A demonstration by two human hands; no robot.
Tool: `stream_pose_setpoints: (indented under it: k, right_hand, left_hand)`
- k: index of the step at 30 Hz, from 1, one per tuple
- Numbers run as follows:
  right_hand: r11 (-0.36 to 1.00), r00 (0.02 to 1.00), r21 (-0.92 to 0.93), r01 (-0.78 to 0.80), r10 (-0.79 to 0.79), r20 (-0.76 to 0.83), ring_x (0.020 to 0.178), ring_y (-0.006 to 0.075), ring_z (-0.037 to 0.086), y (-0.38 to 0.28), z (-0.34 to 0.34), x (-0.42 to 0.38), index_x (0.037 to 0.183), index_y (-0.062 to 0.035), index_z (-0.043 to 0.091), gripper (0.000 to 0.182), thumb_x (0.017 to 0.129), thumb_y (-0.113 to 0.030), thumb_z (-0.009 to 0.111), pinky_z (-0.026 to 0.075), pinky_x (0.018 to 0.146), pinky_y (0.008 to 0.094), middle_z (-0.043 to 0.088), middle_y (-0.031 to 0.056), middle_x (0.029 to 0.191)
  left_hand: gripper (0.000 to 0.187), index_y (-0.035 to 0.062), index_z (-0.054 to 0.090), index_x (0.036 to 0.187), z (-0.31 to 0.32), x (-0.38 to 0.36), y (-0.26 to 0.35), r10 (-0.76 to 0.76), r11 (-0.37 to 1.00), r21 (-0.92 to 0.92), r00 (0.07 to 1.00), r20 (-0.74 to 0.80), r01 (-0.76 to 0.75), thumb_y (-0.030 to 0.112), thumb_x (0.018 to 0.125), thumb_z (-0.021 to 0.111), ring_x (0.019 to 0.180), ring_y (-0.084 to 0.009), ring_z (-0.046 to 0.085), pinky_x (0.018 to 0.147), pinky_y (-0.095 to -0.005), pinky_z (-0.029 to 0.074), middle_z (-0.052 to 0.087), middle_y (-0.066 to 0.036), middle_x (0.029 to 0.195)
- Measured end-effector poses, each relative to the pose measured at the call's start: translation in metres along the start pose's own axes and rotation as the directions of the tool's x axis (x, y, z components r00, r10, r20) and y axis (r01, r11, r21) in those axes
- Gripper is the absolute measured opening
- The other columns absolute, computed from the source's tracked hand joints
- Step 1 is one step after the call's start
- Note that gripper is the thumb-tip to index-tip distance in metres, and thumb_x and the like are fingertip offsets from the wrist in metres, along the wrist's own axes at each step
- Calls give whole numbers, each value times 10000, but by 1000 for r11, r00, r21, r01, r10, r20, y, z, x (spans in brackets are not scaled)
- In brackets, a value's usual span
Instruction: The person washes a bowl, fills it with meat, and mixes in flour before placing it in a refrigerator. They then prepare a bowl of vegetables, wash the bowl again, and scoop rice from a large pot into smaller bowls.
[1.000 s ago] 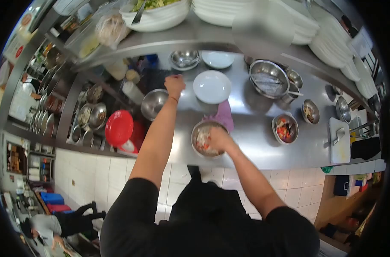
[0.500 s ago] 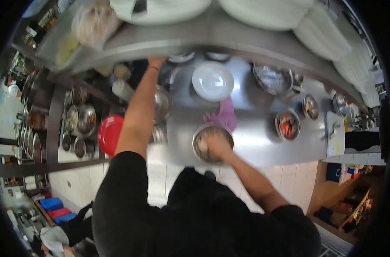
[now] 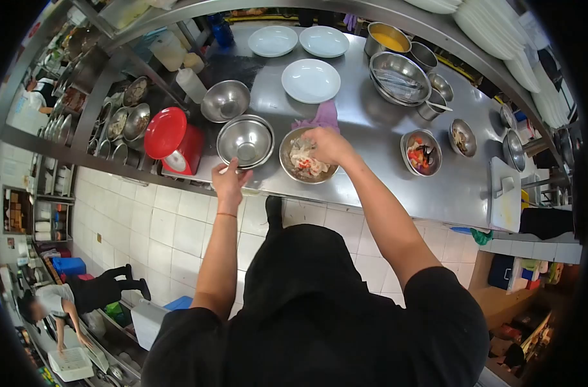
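My left hand (image 3: 228,186) grips the near rim of a shiny metal bowl (image 3: 246,143), which shows a doubled rim as if nested in another. My right hand (image 3: 330,147) reaches over the far right side of a second metal bowl (image 3: 285,166). Its fingers curl down into pale, wet food pieces with red bits (image 3: 305,161); the fingertips are partly hidden. A purple cloth (image 3: 326,115) lies against that bowl's far side. Another metal bowl (image 3: 225,101) stands just beyond the one at my left hand.
A red kitchen scale (image 3: 184,151) stands at the left. White plates (image 3: 311,81) lie farther back. Metal bowls with cut vegetables (image 3: 422,153), a pot of orange liquid (image 3: 389,39) and a cutting board (image 3: 503,200) are rightward. Another person (image 3: 61,303) works at lower left.
My left hand has come back from under the shelf to the bowl's near rim. My right hand remains at the food bowl. My view has shifted, showing more of the table.
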State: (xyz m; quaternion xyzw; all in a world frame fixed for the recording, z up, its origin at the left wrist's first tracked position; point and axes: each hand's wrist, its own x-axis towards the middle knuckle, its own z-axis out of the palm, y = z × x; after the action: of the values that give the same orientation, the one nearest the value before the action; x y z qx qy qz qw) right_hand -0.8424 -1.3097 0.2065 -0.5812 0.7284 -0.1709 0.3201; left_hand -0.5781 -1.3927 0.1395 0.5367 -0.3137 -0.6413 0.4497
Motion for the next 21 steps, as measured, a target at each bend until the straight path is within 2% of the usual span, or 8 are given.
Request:
stream_pose_setpoints:
  k: [4, 5, 9, 11, 14, 15, 17, 21]
  right_hand:
    - [981, 988, -128, 144, -150, -45, 1056, 362, 623, 30, 71, 17, 1187, -107, 645, 540, 656, -21, 700, 509, 888, 395, 655, 206, 1118]
    - [947, 959, -148, 285, -279, 58, 1034, 373, 619, 40, 85, 33, 1120, -117, 659, 481, 649, -40, 716, 520, 866, 413, 657, 199, 1095]
    - [899, 955, -325, 294, -258, 150, 985, 360, 623, 20, 75, 10, 1083, -110, 663, 416, 672, -66, 713, 521, 856, 449, 658, 196, 1049]
    - [869, 968, -438, 229, -154, 199, 1003, 352, 616, 9, 60, -1, 1101, -105, 656, 423, 683, -75, 710, 514, 871, 459, 647, 202, 1075]
    - [834, 892, -459, 307, -420, -166, 1134, 363, 554, 4, 74, -30, 1211, -108, 613, 524, 696, -97, 711, 488, 923, 429, 558, 207, 1236]
    - [827, 888, -471, 308, -427, -170, 1134, 363, 554, 11, 65, -36, 1211, -108, 613, 524, 696, -97, 711, 488, 923, 429, 558, 207, 1236]
    - [900, 877, -49, 433, -408, 255, 1071, 401, 575, -11, 16, -75, 1243, -124, 606, 564, 690, -122, 719, 501, 887, 435, 568, 231, 1180]
    - [918, 934, -175, 356, -347, 82, 1059, 332, 614, 18, 37, -128, 1243, -146, 608, 677, 594, -254, 768, 467, 935, 434, 631, 201, 1142]
  left_hand:
    - [648, -58, 395, 1282, 30, -58, -31, -235, 967, 136, 959, 161, 214, 420, 904, 615, 804, -379, 655, 659, -423, 616, 455, -232, 1192]
    - [561, -7, 361, 1257, 41, -45, -59, -301, 950, 184, 901, 314, 253, 308, 893, 649, 833, -399, 653, 637, -468, 624, 475, -248, 1164]
    - [438, 66, 275, 1157, 63, -77, -54, -186, 974, 177, 944, 274, 140, -51, 826, 537, 865, -414, 646, 558, -545, 622, 529, -236, 1049]
    - [418, 57, 284, 1154, 67, -82, -49, -145, 983, 151, 943, 301, 103, -58, 822, 509, 840, -412, 653, 545, -534, 623, 527, -238, 1057]
    - [386, -7, 310, 1163, 67, -101, -43, -127, 991, 75, 931, 342, 108, -78, 803, 433, 766, -406, 668, 528, -508, 628, 521, -258, 1069]
    - [386, -7, 310, 1163, 65, -108, -38, -115, 993, 64, 930, 349, 99, -78, 803, 433, 766, -406, 668, 528, -508, 628, 521, -258, 1069]
    - [392, -22, 313, 1139, 60, -127, -27, -196, 979, 136, 875, 443, 150, -102, 777, 441, 801, -424, 668, 557, -516, 630, 519, -263, 1051]
    - [396, -11, 325, 1124, 55, -174, -40, -173, 985, 95, 827, 534, 145, -108, 760, 447, 750, -417, 672, 536, -532, 623, 549, -240, 974]
